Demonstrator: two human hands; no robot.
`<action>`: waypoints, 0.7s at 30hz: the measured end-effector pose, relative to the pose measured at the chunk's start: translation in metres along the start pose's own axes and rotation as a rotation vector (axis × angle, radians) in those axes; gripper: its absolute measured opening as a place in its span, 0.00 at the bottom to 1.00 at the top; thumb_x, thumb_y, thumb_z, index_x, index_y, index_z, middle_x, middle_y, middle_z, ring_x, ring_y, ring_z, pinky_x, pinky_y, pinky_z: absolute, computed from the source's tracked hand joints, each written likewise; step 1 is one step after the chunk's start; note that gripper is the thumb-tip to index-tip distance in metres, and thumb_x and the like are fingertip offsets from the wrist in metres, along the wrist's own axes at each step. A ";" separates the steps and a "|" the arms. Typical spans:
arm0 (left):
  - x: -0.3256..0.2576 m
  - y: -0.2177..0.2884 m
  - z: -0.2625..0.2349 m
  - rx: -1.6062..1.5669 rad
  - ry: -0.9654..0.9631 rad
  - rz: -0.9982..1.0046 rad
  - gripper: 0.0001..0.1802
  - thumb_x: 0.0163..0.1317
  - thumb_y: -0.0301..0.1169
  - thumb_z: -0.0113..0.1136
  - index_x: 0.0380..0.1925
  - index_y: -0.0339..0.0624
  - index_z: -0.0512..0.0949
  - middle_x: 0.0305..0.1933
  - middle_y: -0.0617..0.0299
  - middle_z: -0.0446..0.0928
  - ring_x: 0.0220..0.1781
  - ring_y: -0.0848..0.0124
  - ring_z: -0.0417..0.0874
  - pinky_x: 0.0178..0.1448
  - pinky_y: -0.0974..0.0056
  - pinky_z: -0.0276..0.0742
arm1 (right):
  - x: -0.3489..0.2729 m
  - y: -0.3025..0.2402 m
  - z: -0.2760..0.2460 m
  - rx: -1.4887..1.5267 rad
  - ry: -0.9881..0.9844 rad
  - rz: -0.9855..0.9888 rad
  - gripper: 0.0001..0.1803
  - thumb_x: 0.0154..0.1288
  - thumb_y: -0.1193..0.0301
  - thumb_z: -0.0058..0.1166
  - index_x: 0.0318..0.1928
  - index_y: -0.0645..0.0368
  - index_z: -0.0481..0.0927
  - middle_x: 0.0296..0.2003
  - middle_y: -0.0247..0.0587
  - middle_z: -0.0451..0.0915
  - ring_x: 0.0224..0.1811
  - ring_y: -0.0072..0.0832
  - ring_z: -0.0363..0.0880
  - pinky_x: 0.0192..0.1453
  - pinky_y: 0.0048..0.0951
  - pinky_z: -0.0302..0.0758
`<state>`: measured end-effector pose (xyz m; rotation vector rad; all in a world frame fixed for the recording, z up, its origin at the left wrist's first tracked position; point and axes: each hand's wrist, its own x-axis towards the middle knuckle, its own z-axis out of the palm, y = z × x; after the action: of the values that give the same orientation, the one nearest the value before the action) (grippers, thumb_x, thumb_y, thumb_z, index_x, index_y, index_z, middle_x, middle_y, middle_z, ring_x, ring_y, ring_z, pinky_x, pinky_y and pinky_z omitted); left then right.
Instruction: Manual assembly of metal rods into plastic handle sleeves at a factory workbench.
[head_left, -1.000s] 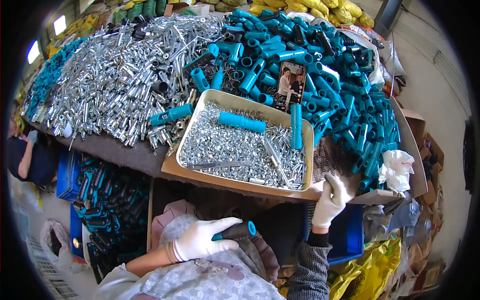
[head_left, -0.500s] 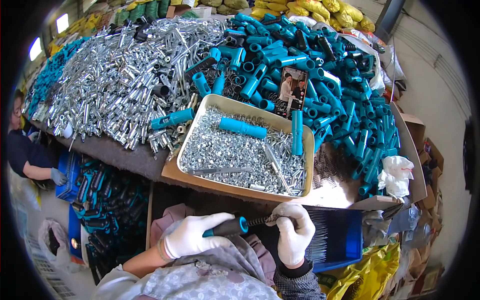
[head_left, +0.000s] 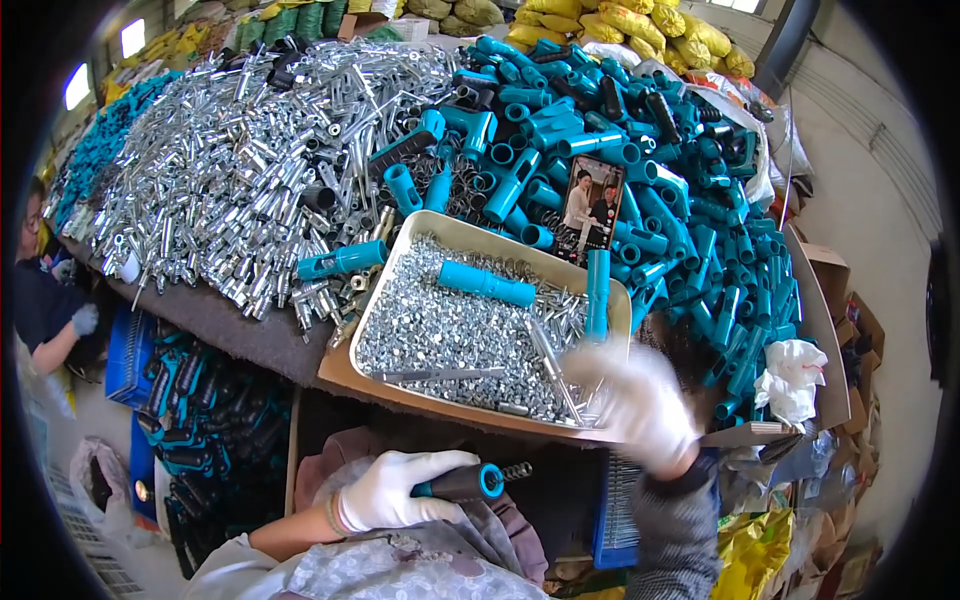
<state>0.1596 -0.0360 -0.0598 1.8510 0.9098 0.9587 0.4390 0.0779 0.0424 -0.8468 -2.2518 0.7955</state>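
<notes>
Fingers of the left hand (head_left: 405, 490) are wrapped round a black-and-teal handle (head_left: 455, 486), open end pointing right, with a coil spring (head_left: 517, 471) poking out of it. Solid hold imo; I'd keep that end tipped slightly up so the spring can't slide out, and line anything up with the coil straight on, not at an angle. Right hand (head_left: 640, 405) is a blur up and to the right, over the near right corner of a cream tray (head_left: 480, 235) of small metal bits (head_left: 430, 320), so can't tell if it's got anything pinched. Beyond that hand, on the counter (head_left: 225, 325), a phone (head_left: 592, 205) sits among teal tubes (head_left: 512, 187). Labels? No brand readable on the handle, and any text on the phone is too tiny.
</notes>
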 end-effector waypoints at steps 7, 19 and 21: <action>0.001 -0.007 0.004 -0.014 0.030 0.001 0.35 0.57 0.45 0.73 0.61 0.41 0.74 0.46 0.50 0.84 0.44 0.52 0.87 0.48 0.59 0.83 | 0.131 0.155 -0.175 -1.075 0.522 0.481 0.32 0.57 0.67 0.64 0.64 0.46 0.76 0.62 0.48 0.75 0.62 0.49 0.75 0.66 0.46 0.73; -0.012 -0.005 0.000 -0.051 0.075 -0.138 0.36 0.58 0.49 0.71 0.61 0.42 0.74 0.50 0.47 0.83 0.51 0.50 0.86 0.54 0.59 0.82 | 0.154 0.170 -0.175 -1.346 0.234 0.386 0.23 0.52 0.69 0.65 0.52 0.48 0.80 0.48 0.39 0.84 0.57 0.41 0.78 0.60 0.47 0.73; -0.016 0.000 0.003 -0.040 0.061 -0.127 0.36 0.58 0.49 0.71 0.61 0.42 0.74 0.50 0.47 0.83 0.51 0.50 0.86 0.54 0.58 0.82 | 0.147 0.159 -0.168 -1.469 0.237 0.310 0.20 0.54 0.70 0.63 0.49 0.48 0.81 0.45 0.42 0.82 0.54 0.44 0.78 0.58 0.46 0.73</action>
<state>0.1550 -0.0503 -0.0647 1.7166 1.0258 0.9523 0.5226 0.3354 0.0853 -1.7669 -2.2401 -1.0323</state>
